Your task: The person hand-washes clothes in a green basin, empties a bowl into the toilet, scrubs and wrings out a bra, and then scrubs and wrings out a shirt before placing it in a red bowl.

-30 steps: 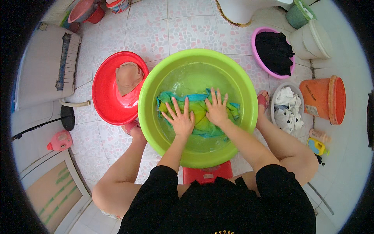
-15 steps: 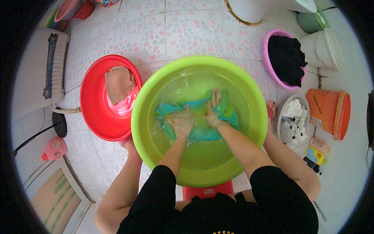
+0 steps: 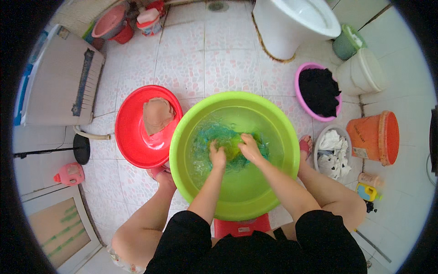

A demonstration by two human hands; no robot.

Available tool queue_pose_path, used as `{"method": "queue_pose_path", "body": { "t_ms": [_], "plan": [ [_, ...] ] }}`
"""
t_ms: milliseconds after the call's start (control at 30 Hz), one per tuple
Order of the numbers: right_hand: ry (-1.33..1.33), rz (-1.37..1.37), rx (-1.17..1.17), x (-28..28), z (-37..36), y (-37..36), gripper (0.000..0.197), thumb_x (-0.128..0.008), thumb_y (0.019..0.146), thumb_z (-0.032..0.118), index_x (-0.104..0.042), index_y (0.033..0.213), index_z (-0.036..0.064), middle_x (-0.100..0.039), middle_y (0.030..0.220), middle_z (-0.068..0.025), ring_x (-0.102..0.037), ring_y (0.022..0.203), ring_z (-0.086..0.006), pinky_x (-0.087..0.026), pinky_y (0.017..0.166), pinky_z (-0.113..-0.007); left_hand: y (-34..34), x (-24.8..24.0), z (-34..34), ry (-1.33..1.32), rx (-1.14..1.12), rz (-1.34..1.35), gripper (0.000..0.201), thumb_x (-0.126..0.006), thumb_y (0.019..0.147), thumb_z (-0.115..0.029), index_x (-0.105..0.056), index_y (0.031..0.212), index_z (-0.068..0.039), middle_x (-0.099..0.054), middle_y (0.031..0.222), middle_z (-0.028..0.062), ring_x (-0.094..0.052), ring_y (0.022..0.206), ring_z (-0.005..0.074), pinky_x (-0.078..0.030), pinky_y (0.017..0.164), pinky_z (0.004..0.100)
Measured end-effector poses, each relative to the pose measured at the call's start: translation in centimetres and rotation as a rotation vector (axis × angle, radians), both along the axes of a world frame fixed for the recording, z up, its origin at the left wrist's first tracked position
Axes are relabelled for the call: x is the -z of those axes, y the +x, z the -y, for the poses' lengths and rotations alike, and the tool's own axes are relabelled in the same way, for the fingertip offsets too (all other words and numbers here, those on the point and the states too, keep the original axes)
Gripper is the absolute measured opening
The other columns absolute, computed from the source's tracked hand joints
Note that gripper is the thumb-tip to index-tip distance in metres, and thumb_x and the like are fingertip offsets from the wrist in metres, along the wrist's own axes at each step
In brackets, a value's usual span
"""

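Note:
A large lime-green basin (image 3: 182,192) of water stands in front of me. In its water lies a blue-green cloth (image 3: 219,132) with a yellowish part, rippled and blurred by the water. My left hand (image 3: 217,155) is at the cloth's near left side, thumb and fingers apart, fingertips partly in the water. My right hand (image 3: 249,149) has its fingers curled on the cloth at the right of the yellowish part. How much cloth lies beneath each palm is hidden.
A red basin (image 3: 130,146) with a tan cloth (image 3: 157,115) touches the green one's left. At right are a pink basin (image 3: 299,98) of black cloth, a grey basin (image 3: 318,157) of white cloth and an orange bucket (image 3: 367,137). A toilet (image 3: 283,32) stands beyond.
The view has shifted, showing more of the far floor. My hands have come closer together, the right one going from spread fingers to curled ones. The cloth is more bunched up.

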State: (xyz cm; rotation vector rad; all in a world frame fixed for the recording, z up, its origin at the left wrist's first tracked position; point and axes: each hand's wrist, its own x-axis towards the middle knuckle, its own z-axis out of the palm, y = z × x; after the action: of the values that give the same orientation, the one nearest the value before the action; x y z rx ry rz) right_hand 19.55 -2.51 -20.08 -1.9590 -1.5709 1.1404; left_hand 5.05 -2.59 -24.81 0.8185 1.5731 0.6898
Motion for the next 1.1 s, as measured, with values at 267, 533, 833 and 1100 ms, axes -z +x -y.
{"method": "queue_pose_path", "body": {
  "t_ms": [267, 533, 833, 1100],
  "plan": [
    [0.237, -0.666, 0.051, -12.0, 0.4, 0.7, 0.029, -0.048, 0.066, 0.005, -0.051, 0.094, -0.0038, -0.043, 0.1, -0.009, -0.042, 0.095, -0.0182, -0.034, 0.082, -0.027, 1.9, -13.5, -2.3, -0.475, -0.003, 0.622, 0.058, -0.034, 0.081, -0.053, -0.038, 0.124, -0.014, -0.041, 0.124, 0.0126, -0.036, 0.116, 0.0314, -0.03, 0.092, 0.0525],
    [0.369, -0.819, -0.301, -28.1, 3.7, -3.4, 0.023, -0.058, 0.069, 0.005, -0.052, 0.09, 0.0006, -0.047, 0.087, -0.003, -0.047, 0.078, -0.01, -0.04, 0.072, -0.025, 0.6, -17.6, -4.5, -0.079, 0.253, 1.189, 0.035, -0.045, 0.081, -0.04, -0.053, 0.097, -0.01, -0.057, 0.09, 0.0067, -0.057, 0.079, 0.0198, -0.049, 0.065, 0.0388],
    [0.288, -1.055, 0.345, -27.4, 0.2, 3.9, 0.028, -0.062, 0.077, 0.021, -0.053, 0.097, 0.0044, -0.057, 0.089, -0.0044, -0.054, 0.083, -0.016, -0.042, 0.077, -0.03, -1.5, -24.6, -0.8, -0.231, -0.014, 1.196, 0.042, -0.033, 0.086, -0.033, -0.047, 0.115, -0.005, -0.049, 0.118, 0.0126, -0.048, 0.107, 0.0274, -0.037, 0.092, 0.0446],
    [-0.205, -1.066, 0.502, -18.3, 1.8, 1.3, 0.045, -0.051, 0.08, 0.043, -0.051, 0.109, 0.0088, -0.056, 0.104, -0.0076, -0.053, 0.095, -0.0209, -0.04, 0.086, -0.035, 0.3, -24.6, 0.2, -0.174, 0.058, 1.334, 0.045, -0.035, 0.086, -0.037, -0.047, 0.116, -0.005, -0.049, 0.118, 0.0117, -0.047, 0.107, 0.0282, -0.035, 0.093, 0.0446]
  ]
}}
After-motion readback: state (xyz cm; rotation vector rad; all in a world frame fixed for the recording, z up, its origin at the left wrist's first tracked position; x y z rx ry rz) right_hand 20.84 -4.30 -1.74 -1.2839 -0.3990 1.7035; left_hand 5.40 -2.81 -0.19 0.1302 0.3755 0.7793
